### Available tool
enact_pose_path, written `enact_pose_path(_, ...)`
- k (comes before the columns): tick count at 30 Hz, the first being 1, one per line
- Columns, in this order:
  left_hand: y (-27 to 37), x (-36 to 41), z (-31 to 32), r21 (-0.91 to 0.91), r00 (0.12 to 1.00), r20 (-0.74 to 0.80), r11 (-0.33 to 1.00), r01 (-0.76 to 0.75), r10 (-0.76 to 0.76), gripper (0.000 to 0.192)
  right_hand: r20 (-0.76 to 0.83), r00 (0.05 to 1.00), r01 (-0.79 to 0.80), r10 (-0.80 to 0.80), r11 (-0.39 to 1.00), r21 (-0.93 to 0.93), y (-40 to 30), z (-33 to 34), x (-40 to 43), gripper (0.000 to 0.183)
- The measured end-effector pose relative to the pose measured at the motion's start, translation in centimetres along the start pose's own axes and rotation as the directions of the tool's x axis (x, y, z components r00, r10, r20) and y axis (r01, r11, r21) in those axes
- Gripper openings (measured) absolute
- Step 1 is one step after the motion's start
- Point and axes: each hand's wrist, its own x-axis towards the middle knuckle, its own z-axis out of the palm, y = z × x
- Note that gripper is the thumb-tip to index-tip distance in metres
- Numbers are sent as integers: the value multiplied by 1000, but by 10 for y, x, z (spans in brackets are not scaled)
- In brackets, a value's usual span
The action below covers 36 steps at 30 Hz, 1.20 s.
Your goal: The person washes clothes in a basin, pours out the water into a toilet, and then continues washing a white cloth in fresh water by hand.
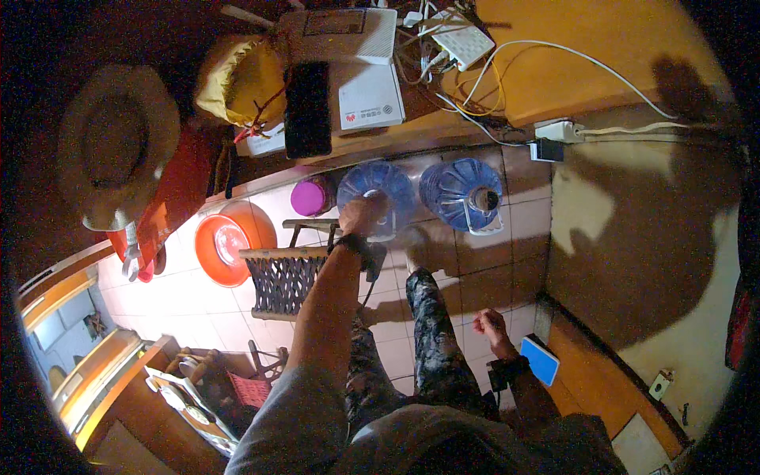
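My left hand is closed over the neck of a clear blue plastic water jug, which stands on the tiled floor against the table. The fingertips are partly hidden. A second blue water jug with a dark cap and a white carry handle stands to its right. My right hand hangs beside my right leg, its fingers curled with nothing visible in them. Both wrists wear a dark strap. Beneath my left forearm is a folding stool with a woven dark-strap seat.
An orange basin and a purple-lidded container stand on the floor. The wooden table holds a white router, cables, boxes and a black phone. A hat is at the left. A power strip sits by the table edge.
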Motion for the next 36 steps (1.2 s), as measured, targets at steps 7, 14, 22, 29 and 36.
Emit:
enact_pose_path(7, -29, 46, 41, -793, 882, -180, 467, -392, 435, 24, 97, 991, 82, -91, 992, 93, 28, 2, 13, 30)
enact_pose_path(14, 93, -57, 10, -553, 462, -758, -78, -830, 460, 49, 241, 970, -1, -29, 992, 125, 28, 1, 18, 34)
enact_pose_path(22, 140, -51, 10, -16, 244, -926, 617, -787, 288, 54, 60, 996, 54, -61, 993, 108, 6, 5, 15, 34)
enact_pose_path(29, 150, -46, 17, -201, 342, -933, 630, -750, 110, 57, -21, 1000, 22, -21, 999, 44, -21, 22, 19, 34)
enact_pose_path(36, 86, -43, 54, -335, 381, -911, 253, -907, 158, 32, 44, 999, -3, -3, 992, 130, -74, 72, 30, 39)
